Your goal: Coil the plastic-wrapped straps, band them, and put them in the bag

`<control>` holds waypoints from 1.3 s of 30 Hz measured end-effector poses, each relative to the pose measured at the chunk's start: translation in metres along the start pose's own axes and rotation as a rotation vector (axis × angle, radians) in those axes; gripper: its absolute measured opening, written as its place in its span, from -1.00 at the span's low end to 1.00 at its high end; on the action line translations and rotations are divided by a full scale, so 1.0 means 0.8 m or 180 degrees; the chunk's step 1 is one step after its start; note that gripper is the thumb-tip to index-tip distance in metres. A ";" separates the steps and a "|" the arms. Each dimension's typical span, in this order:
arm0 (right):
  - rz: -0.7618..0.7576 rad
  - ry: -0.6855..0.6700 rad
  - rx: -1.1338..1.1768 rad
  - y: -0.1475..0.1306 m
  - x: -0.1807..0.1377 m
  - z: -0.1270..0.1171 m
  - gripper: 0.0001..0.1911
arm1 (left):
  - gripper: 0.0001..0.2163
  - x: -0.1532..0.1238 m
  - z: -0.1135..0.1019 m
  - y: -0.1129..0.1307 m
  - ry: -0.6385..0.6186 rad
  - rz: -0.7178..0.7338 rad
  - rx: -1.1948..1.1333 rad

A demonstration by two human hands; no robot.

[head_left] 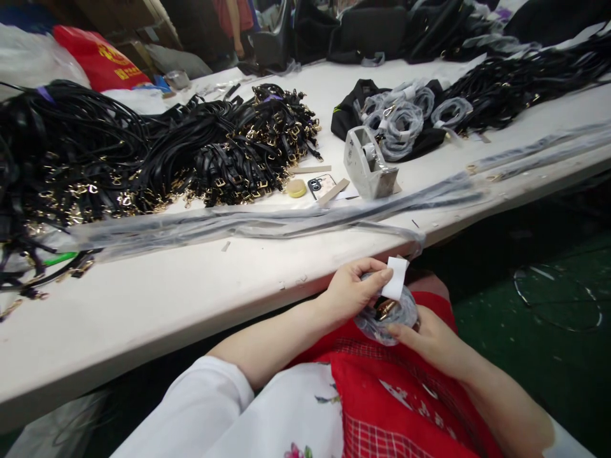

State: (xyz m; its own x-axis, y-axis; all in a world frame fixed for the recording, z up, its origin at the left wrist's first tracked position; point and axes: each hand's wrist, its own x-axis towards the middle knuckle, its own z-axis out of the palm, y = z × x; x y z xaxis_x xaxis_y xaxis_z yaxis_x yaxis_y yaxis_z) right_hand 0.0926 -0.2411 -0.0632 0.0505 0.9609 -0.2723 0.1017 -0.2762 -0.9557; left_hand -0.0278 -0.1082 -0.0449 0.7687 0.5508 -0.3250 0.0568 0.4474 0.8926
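Note:
Over my lap, just below the table's front edge, both hands hold a coiled black strap wrapped in clear plastic point(387, 316), with a gold buckle showing inside. My left hand point(351, 291) is closed on the coil's upper left side, and its fingertips pinch a small white piece of tape or label point(396, 277) against the coil's top. My right hand point(422, 337) cups the coil from below and the right, fingers curled around it.
A white table point(191, 299) carries a large pile of black straps with gold buckles point(157, 152), long plastic-sleeved straps point(267, 222), a grey tape dispenser point(367, 162), a phone point(321, 186), a round yellow object point(296, 187) and several wrapped coils point(401, 117). Another person stands at the far side point(233, 22).

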 end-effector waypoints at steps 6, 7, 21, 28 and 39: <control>-0.0089 -0.0105 0.0106 -0.003 0.000 0.001 -0.64 | -0.55 0.004 -0.006 -0.012 -0.0011 -0.0053 -0.0075; -0.0059 -0.0113 0.0252 -0.003 -0.002 0.002 -0.64 | -0.56 0.004 -0.006 -0.014 -0.0039 -0.0007 -0.0083; 0.0001 0.0408 -0.0273 -0.005 -0.001 -0.015 -0.55 | -0.70 -0.001 -0.006 -0.004 -0.0182 0.0470 0.1106; 0.0052 0.1014 0.1506 0.008 0.014 0.012 -0.57 | -0.73 -0.001 0.006 -0.010 -0.0143 0.0565 0.1150; -0.0463 0.2035 0.1285 0.006 0.013 -0.007 -0.71 | -0.48 -0.006 -0.008 -0.020 -0.0960 0.0310 0.0716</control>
State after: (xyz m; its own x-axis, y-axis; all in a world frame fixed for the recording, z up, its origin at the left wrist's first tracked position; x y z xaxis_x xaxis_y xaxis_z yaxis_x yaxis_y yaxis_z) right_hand 0.0995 -0.2328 -0.0703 0.6412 0.7544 -0.1406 -0.2130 -0.0010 -0.9771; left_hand -0.0362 -0.1136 -0.0592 0.9284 0.3361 -0.1587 0.0868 0.2190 0.9718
